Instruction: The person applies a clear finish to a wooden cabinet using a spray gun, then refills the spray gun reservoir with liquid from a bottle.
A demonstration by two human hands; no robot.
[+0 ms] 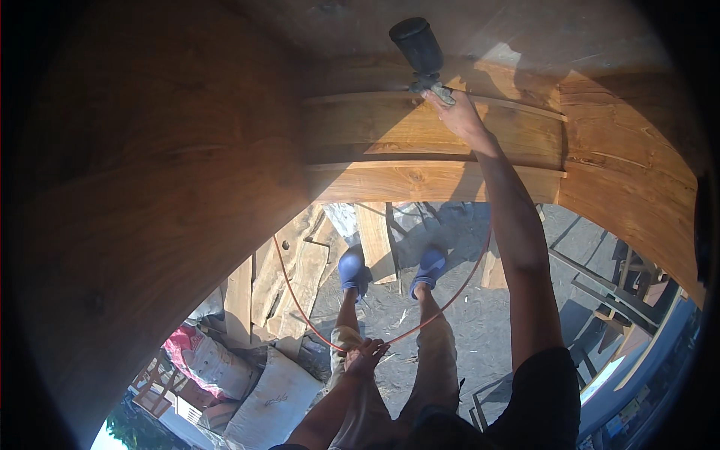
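Observation:
My right hand (456, 112) reaches far forward, wrapped round the handle of a spray gun (418, 51) with a dark cup on top. The gun is inside a brown wooden cabinet (420, 135), close to its inner boards, and its nozzle points left. Down in front of my legs, my left hand (365, 357) is closed on a thin orange-red hose (298, 304). The hose loops from that hand up both sides, and its right part rises toward my right arm. Whether it joins the gun is hidden behind the cabinet edge and arm.
Wooden side panels (165, 150) rise close on the left and right (630, 142). Loose planks (300, 285) lie on the grey floor near my blue shoes (351, 270). Stuffed sacks (217, 364) are at lower left. Wooden frame pieces (611, 289) stand at right.

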